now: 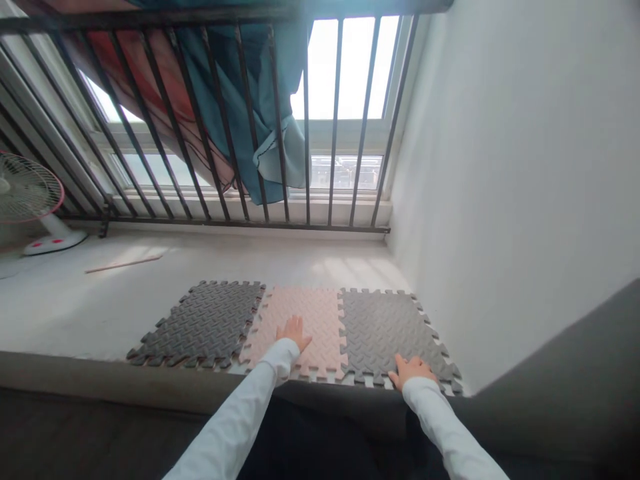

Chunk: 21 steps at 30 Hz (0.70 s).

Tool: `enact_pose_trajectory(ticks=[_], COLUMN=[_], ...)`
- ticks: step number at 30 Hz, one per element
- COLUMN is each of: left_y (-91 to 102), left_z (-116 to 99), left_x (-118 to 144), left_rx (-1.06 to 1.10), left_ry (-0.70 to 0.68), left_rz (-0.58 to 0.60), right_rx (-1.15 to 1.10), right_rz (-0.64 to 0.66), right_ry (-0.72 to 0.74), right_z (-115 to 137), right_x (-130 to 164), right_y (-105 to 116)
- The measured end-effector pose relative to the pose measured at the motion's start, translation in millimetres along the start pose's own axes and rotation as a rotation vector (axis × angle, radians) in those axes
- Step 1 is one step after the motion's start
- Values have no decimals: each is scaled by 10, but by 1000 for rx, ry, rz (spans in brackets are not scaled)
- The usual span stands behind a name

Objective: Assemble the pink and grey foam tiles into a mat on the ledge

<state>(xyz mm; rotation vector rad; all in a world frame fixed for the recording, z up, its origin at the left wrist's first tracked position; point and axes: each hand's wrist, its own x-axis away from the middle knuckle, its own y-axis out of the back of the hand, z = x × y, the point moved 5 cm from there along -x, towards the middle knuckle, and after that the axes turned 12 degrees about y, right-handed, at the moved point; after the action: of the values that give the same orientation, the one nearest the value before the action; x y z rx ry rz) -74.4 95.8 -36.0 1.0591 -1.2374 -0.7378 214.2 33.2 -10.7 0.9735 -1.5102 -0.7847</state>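
Three foam mat tiles with toothed edges lie in a row on the white ledge. My left hand (295, 332) rests flat with spread fingers on the pink foam tile (317, 313) in the middle. On the front part of the right-hand grey foam tile (383, 320) lies my right hand (413, 370), its fingers loosely apart and holding nothing. The dark grey foam tile (205, 323) at the left is untouched, and a narrow gap shows between it and the pink one. The pink and right grey tiles meet along their teeth; I cannot tell whether they are fully locked.
A white wall (510, 173) rises at the right. Behind the ledge (165, 283) stands a dark metal railing (240, 223) before a window with a bunched curtain (250, 120). A thin stick (123, 265) and a fan (55, 237) are at the left.
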Motion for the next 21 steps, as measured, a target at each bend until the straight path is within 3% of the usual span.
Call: enact_pose_trajectory(ticks=[2,4,12,17,21], left_y=[-12,-13,263,106,32], left_z=[314,499,851,1134,1305], left_x=[19,62,163,301,382], left_rx=[-19,-50,-62,-84,-95], left_ry=[143,194,127,40,-55], left_rz=[-9,4,108,126,-7], right_rx=[-5,-9,-11,-20,-21], right_rz=[7,12,17,24,22], right_ry=[-4,-9,-15,-35,-37], right_z=[2,2,17,23,20], right_x=[-2,3,65,71,80], right_y=[-3,1,56,62,57])
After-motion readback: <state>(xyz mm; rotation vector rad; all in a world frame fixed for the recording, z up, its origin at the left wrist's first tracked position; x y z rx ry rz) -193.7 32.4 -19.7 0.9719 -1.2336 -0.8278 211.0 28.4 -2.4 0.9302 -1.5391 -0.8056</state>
